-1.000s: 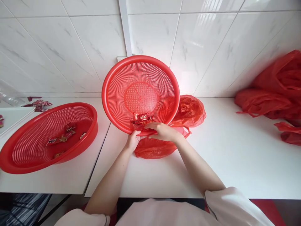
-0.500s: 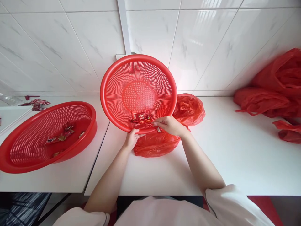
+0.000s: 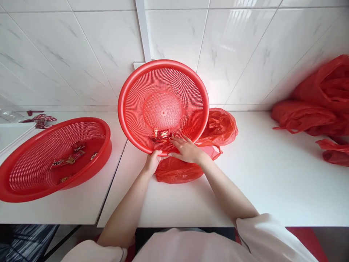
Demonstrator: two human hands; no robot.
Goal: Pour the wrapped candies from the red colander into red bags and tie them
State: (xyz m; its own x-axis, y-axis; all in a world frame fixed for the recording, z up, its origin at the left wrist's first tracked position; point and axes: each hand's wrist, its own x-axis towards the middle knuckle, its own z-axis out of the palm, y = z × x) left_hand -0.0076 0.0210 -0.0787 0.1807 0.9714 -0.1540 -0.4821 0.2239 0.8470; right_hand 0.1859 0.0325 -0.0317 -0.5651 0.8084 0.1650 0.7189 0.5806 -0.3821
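A round red plastic basket (image 3: 191, 76) with perforated walls is tilted towards me. My left hand (image 3: 152, 163) is closed on its lower rim, thumb over the edge. Several small wrapped candies (image 3: 164, 134), mostly in red and gold wrappers, lie together low inside the basket. My right hand (image 3: 185, 150) reaches in over the near rim, fingers apart and stretched to the right end of the candies. Whether the fingertips touch one is hard to see. A red plastic bag (image 3: 178, 173) lies below the basket, partly hidden by it and my right hand.
On the left stands a second red basket (image 3: 105, 131) with several wrapped sweets (image 3: 70, 159) inside. A crumpled red bag (image 3: 222, 125) sits behind the tilted basket's right side. More red bags (image 3: 308, 112) are piled at the far right. The tiled wall (image 3: 240, 54) rises behind the tables.
My right hand has moved left from the basket's right rim into the basket. Its pinch has opened, and the small wrapped candy at its fingertips is gone from view. The basket shifted slightly right.
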